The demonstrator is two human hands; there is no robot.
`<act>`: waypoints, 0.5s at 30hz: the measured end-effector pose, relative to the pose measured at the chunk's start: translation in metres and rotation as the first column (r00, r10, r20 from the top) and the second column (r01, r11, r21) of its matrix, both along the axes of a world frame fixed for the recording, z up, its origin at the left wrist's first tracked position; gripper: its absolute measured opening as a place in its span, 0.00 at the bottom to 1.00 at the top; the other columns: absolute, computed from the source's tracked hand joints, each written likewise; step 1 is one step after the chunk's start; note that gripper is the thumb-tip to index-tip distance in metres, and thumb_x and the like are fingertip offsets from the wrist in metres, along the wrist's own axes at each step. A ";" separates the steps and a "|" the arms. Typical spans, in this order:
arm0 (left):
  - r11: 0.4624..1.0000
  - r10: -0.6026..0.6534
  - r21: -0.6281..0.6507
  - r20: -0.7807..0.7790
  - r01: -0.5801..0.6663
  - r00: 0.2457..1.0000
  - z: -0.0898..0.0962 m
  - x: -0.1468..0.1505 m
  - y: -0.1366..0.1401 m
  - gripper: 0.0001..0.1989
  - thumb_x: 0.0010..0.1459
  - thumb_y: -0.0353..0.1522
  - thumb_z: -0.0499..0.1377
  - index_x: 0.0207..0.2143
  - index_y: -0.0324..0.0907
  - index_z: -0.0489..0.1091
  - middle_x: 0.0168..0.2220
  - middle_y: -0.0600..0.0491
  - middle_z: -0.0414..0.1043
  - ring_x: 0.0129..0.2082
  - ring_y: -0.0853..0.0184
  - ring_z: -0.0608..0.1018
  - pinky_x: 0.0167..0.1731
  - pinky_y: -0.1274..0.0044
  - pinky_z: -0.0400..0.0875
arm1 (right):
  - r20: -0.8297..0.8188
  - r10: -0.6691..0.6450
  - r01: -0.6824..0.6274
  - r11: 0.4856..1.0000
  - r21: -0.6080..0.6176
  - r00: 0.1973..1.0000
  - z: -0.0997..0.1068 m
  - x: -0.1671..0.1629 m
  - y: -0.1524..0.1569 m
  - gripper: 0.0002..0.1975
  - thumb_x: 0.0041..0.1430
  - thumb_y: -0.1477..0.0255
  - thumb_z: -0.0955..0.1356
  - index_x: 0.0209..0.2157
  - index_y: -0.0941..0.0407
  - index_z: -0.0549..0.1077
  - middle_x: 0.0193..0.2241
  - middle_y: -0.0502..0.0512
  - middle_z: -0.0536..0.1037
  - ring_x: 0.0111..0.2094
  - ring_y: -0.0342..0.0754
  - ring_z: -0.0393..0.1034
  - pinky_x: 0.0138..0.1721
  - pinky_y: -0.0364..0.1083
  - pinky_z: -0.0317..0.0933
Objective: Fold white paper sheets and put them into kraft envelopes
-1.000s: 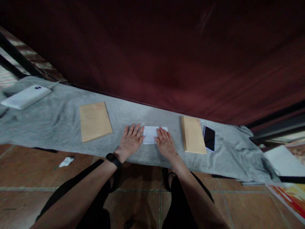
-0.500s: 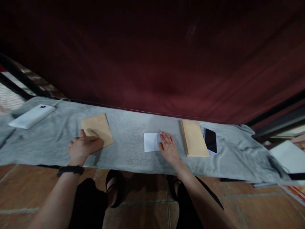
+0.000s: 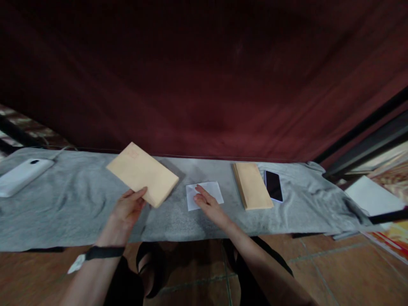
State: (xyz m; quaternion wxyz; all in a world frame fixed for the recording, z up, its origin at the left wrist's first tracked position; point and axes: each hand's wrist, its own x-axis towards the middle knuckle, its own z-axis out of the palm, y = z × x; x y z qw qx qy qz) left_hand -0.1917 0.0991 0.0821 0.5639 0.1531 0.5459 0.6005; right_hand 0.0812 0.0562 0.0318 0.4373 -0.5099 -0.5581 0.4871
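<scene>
A brown paper envelope (image 3: 143, 172) with a faint red print in one corner is pinched by its near edge in my left hand (image 3: 129, 208). It is tilted and raised above the grey cloth. My right hand (image 3: 208, 204) is over a white sheet of paper (image 3: 212, 189) that lies on the cloth; its fingers are stretched out, and whether they touch the paper I cannot tell. To the right of that hand lies a stack of brown envelopes (image 3: 255, 187).
A grey cloth (image 3: 178, 225) covers the narrow bench. Beside the stack lies a dark-screened phone (image 3: 273, 186). A white device with a cable (image 3: 24, 176) is at the far left. Behind the bench hangs a dark red sheet (image 3: 204, 106). Tiled floor shows below.
My left hand has lifted the envelope off the cloth and carried it to the right. My right hand has shifted left across the white paper, which now lies slightly turned.
</scene>
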 end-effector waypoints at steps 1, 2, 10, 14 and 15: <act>0.999 0.006 0.039 0.026 -0.007 1.000 -0.001 0.022 -0.003 0.13 0.48 0.17 0.63 0.33 0.41 0.74 0.32 0.56 0.81 0.32 0.72 0.82 0.32 0.83 0.75 | -0.133 0.003 -0.012 0.998 -0.067 0.991 0.000 -0.005 0.000 0.30 0.61 0.57 0.69 0.63 0.49 0.66 0.59 0.57 0.73 0.57 0.54 0.70 0.60 0.55 0.63; 0.999 -0.014 0.034 0.062 0.012 0.998 -0.002 0.042 -0.005 0.13 0.47 0.15 0.63 0.30 0.41 0.73 0.31 0.57 0.80 0.30 0.73 0.81 0.32 0.84 0.75 | -0.246 -0.001 -0.029 0.993 -0.117 0.969 0.001 -0.009 0.000 0.31 0.60 0.56 0.70 0.63 0.49 0.66 0.57 0.57 0.75 0.55 0.54 0.72 0.57 0.55 0.65; 0.984 -0.175 -0.007 0.204 0.180 0.963 -0.008 0.103 -0.013 0.12 0.50 0.14 0.63 0.31 0.38 0.74 0.31 0.52 0.81 0.29 0.69 0.83 0.33 0.80 0.79 | -0.478 -0.135 0.030 0.975 -0.222 0.868 0.009 -0.006 0.016 0.20 0.49 0.56 0.73 0.40 0.54 0.76 0.34 0.52 0.82 0.34 0.51 0.77 0.37 0.49 0.71; 0.968 -0.238 -0.016 0.265 0.251 0.934 -0.011 0.101 -0.014 0.13 0.51 0.15 0.62 0.35 0.37 0.75 0.33 0.50 0.82 0.31 0.69 0.83 0.34 0.80 0.80 | -0.539 -0.068 -0.053 0.977 -0.205 0.840 0.012 0.005 0.015 0.20 0.47 0.60 0.74 0.41 0.55 0.77 0.33 0.51 0.82 0.32 0.49 0.77 0.37 0.48 0.71; 0.961 -0.265 -0.008 0.265 0.277 0.927 -0.011 0.101 -0.016 0.13 0.51 0.15 0.63 0.37 0.37 0.75 0.34 0.49 0.82 0.32 0.68 0.83 0.35 0.79 0.80 | -0.527 -0.081 -0.037 0.977 -0.209 0.846 0.012 0.007 0.015 0.20 0.47 0.60 0.74 0.41 0.55 0.77 0.33 0.51 0.82 0.32 0.49 0.77 0.36 0.47 0.70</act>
